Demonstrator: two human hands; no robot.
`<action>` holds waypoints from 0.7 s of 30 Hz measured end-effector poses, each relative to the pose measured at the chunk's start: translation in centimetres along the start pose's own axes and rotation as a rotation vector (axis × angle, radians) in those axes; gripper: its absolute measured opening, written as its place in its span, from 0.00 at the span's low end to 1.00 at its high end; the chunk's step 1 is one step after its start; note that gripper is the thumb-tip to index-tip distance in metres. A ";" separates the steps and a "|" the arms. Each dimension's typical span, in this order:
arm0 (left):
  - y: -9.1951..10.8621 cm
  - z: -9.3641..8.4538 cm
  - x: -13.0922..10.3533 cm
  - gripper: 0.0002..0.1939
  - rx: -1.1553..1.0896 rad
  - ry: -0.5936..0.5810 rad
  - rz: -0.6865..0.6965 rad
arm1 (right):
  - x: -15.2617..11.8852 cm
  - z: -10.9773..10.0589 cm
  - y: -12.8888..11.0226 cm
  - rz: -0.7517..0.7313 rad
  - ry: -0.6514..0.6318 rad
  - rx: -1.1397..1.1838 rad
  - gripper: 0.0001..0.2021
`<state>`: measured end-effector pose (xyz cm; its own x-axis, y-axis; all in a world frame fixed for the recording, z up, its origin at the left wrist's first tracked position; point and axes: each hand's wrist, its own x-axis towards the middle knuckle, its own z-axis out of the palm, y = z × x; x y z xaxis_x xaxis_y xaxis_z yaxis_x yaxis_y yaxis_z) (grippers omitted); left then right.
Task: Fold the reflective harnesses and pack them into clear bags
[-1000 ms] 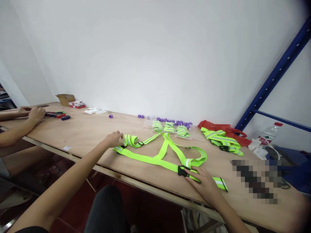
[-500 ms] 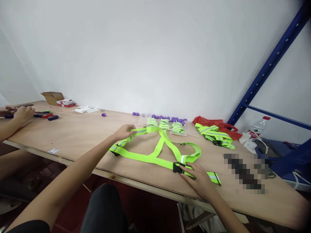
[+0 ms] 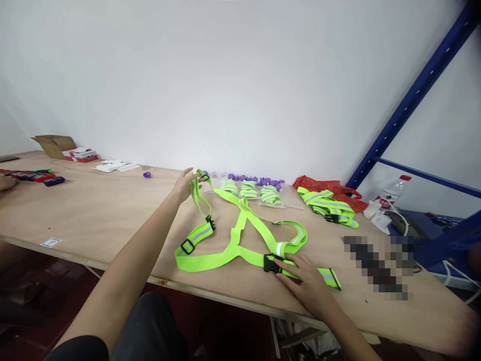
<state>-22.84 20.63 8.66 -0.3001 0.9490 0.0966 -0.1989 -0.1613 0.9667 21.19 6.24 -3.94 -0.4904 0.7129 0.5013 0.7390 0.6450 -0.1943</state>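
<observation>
A neon-yellow reflective harness (image 3: 210, 259) with grey stripes and black buckles lies spread on the table in front of me. My left hand (image 3: 184, 184) is closed on one of its straps near a black slider, lifting that part off the wood so it hangs in a loop. At the near right, my right hand (image 3: 306, 283) rests on the table with thumb and fingers on either side of the strap beside a black buckle (image 3: 271, 263). A strap end with a black slider sticks out past that hand to the right.
Behind the harness lie bagged reflective straps (image 3: 269, 195) and several purple pieces (image 3: 263, 180). Another harness (image 3: 326, 206) is by a red plastic bag (image 3: 319, 184), near a bottle (image 3: 393, 193) and a blue rack (image 3: 413, 100). At left are a cardboard box (image 3: 56, 146) and another person's hand (image 3: 6, 181).
My left hand has moved up and slightly left, raising its strap into a hanging loop. The harness's left side has shifted and curved. My right hand stays by the buckle. The view has turned slightly right.
</observation>
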 end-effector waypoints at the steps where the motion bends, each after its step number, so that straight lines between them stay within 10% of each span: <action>1: -0.4 -0.3 -0.1 0.29 0.082 0.030 -0.002 | 0.0 0.0 0.0 -0.002 0.006 -0.001 0.15; 8: -2.0 -0.8 -3.4 0.27 0.655 0.138 0.269 | 0.1 -0.3 -0.2 0.005 -0.004 -0.003 0.16; 12: -3.4 1.5 -6.5 0.17 1.320 -0.305 0.515 | 0.2 -0.3 -0.2 0.010 -0.008 0.016 0.16; 15: -5.7 3.3 -7.8 0.12 1.467 -0.484 0.458 | 0.2 -0.3 -0.2 0.021 -0.017 0.019 0.16; 21: -7.7 3.3 -7.7 0.05 1.479 -0.407 0.343 | 0.4 -0.8 -0.7 0.039 -0.047 0.026 0.16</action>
<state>-15.94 15.40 1.26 0.1724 0.9701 0.1709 0.9507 -0.2093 0.2287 20.79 5.86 -2.91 -0.4834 0.7491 0.4530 0.7460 0.6233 -0.2346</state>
